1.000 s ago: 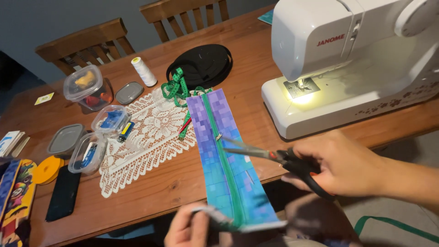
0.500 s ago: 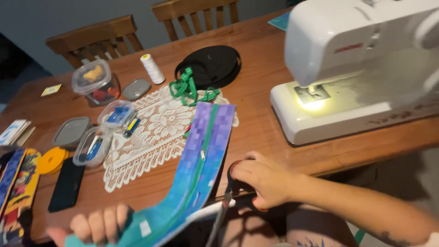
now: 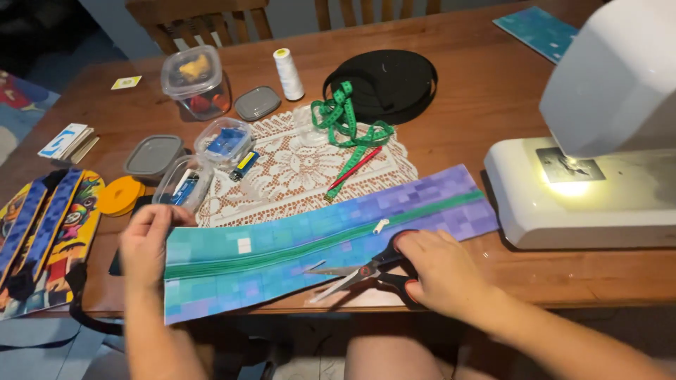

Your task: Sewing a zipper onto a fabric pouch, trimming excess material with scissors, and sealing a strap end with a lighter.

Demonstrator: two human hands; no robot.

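A: From my remote seat, the left hand [image 3: 144, 246] pinches the near-left end of a blue and purple fabric strip [image 3: 317, 250] with a green zipper [image 3: 310, 252] down its middle, which lies slantwise along the front edge of the counter [image 3: 493, 91]. The right hand [image 3: 440, 271] is clamped on black-handled scissors [image 3: 366, 274], blades slightly parted and resting on the strip.

B: How would that strip handle?

A: I judge it light and limp, prone to sliding on the wood. Hold it flat near an end, beside the zipper.

B: Packages and labels?

A: Left of the lace doily [image 3: 296, 169] I see clear plastic tubs [image 3: 193, 81], one with a grey lid on and another grey lid [image 3: 258, 103] lying loose. A small yellow card [image 3: 126, 82] sits far left, a white card stack [image 3: 67, 141] below it.
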